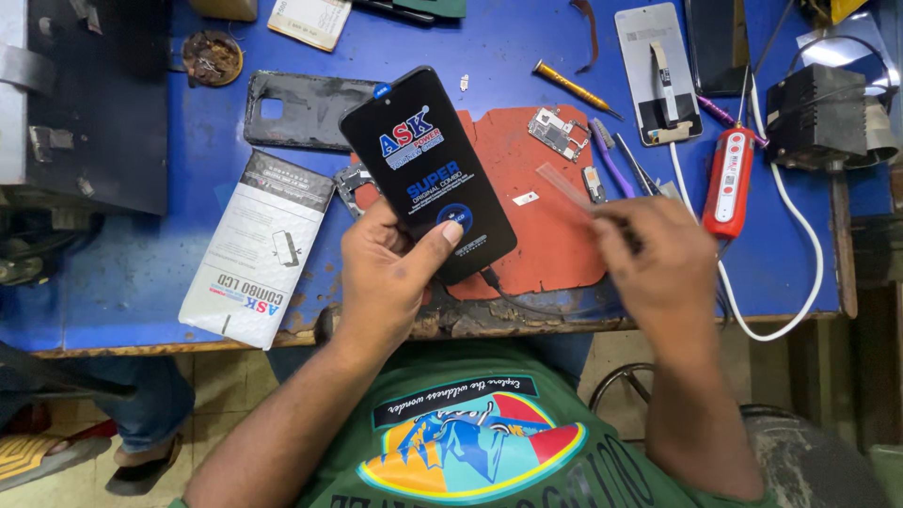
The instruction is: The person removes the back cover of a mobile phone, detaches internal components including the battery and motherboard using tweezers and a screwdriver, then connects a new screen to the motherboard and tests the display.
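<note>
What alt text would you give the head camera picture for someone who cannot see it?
Seen from above, a person's left hand holds a black phone display panel over a red work mat on a blue table, while the blurred right hand holds a thin clear strip. A white box, a black phone case and small tools lie around.

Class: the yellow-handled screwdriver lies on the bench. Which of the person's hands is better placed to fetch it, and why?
Probably the right hand: it is nearer the screwdriver, pinching only a thin clear strip, while the left hand holds the black phone screen.
</note>
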